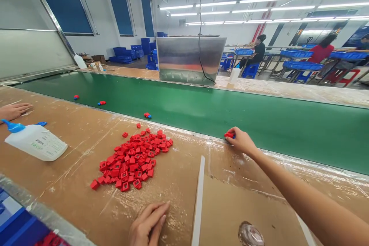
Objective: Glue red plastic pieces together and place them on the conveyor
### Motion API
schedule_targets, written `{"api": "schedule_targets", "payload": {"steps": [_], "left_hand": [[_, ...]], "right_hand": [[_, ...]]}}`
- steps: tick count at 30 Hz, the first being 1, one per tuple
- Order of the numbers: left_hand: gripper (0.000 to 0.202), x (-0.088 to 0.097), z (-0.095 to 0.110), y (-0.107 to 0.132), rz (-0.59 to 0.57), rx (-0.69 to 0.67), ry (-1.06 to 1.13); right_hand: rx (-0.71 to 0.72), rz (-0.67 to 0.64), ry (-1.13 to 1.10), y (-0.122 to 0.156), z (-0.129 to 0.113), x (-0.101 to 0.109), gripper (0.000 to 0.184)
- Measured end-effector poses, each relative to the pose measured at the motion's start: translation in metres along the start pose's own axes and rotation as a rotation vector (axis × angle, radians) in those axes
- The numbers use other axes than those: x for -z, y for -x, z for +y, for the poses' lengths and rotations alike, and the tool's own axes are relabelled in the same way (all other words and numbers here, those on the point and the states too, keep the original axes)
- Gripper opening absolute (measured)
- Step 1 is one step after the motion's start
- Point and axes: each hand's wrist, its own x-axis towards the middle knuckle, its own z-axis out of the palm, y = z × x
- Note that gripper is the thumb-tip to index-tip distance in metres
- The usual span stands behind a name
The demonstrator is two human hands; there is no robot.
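Note:
My right hand (241, 141) reaches out to the near edge of the green conveyor belt (201, 111), its fingers closed on a small red and blue part (229, 135). My left hand (148, 225) lies flat on the taped cardboard bench (72, 142) with fingers stretched out, holding nothing. A heap of small red plastic parts (131, 159) sits on the bench ahead of my left hand. Three red and blue parts (147, 115) (101, 103) (76, 97) lie spaced along the belt further left.
A white squeeze bottle with a blue tip (34, 141) lies on its side at the left. Another person's hand (13, 110) rests on the bench at the far left. A steel box (190, 59) stands behind the belt. A white strip (198, 200) lies on the cardboard. People sit at tables far right.

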Motion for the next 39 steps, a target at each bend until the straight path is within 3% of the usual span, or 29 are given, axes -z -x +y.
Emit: {"api": "schedule_targets", "payload": {"steps": [4, 9, 14, 18, 21, 24, 30, 39], "left_hand": [[0.031, -0.013, 0.008, 0.003, 0.011, -0.083, -0.11], [0.027, -0.027, 0.021, 0.003, 0.013, -0.207, -0.258], [0.033, -0.048, 0.03, 0.015, 0.006, -0.28, -0.379], [0.039, -0.058, 0.03, 0.031, 0.007, -0.364, -0.507], [0.041, -0.055, 0.031, 0.033, -0.055, -0.408, -0.483], [0.038, -0.05, 0.041, 0.028, -0.09, -0.351, -0.386], [0.024, -0.053, 0.071, 0.017, -0.019, -0.064, 0.029], [0.029, -0.075, 0.116, 0.01, -0.254, 0.37, 0.742]], "right_hand": [[-0.053, -0.021, -0.167, 0.053, 0.036, 0.04, 0.016], [-0.047, -0.111, -0.413, 0.149, 0.058, 0.076, 0.038], [-0.095, -0.13, -0.64, 0.236, 0.056, 0.087, 0.043], [-0.171, -0.095, -0.7, 0.276, 0.055, 0.085, 0.044], [-0.169, -0.072, -0.726, 0.289, 0.056, 0.081, 0.043], [-0.12, -0.053, -0.716, 0.294, 0.055, 0.077, 0.038], [-0.017, -0.096, -0.619, 0.293, 0.037, 0.081, 0.031], [0.299, -0.069, -0.204, 0.277, 0.007, 0.077, 0.017]]}}
